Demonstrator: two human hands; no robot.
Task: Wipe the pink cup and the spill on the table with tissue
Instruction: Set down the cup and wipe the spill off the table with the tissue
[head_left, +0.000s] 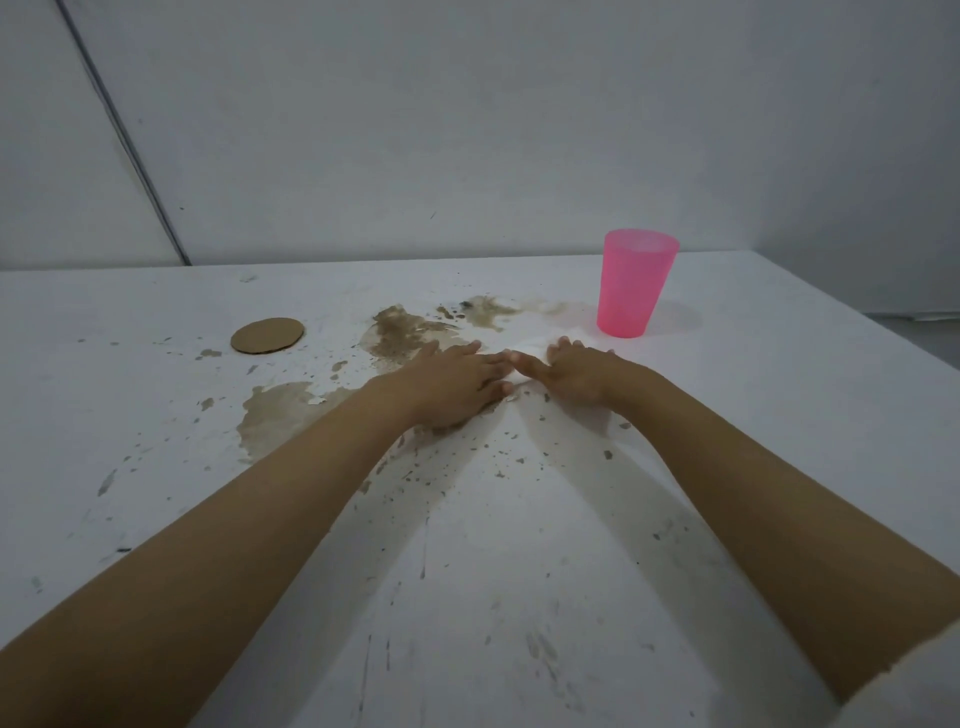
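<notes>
Nearest you, your two bare forearms reach forward over the white table (779, 415), whose painted surface is scuffed and chipped, with grey scratches and small flecks where the coating has flaked away. A pale sleeve edge (914, 670) shows at the lower right corner.

Farther out, your left hand (457, 384) lies palm down, fingers spread almost flat and pointing right, pressed onto a thin white tissue (524, 345) that is hard to tell from the tabletop. Your right hand (576, 371) sits just beside it, also open and laid low, its fingers angled left so that the fingertips of the two hands nearly meet. Neither hand is closed around anything; both seem to bear down on the sheet, though how far the sheet extends under them cannot be made out.

To the left of your left wrist spreads a brownish, irregular patch (275, 410) with ragged borders. Just beyond your left hand lies the spill (405, 332), a muddy brown blotch with grainy texture, trailing right in paler smears towards the cup.

Left of the spill, well apart from your hands, rests a flat round cardboard disc (267, 335). Beyond your right hand stands the pink cup (636, 283), upright, translucent smooth plastic, tapering from a wide rim to a narrower base, near the table's far edge against the plain grey wall (467, 130).
</notes>
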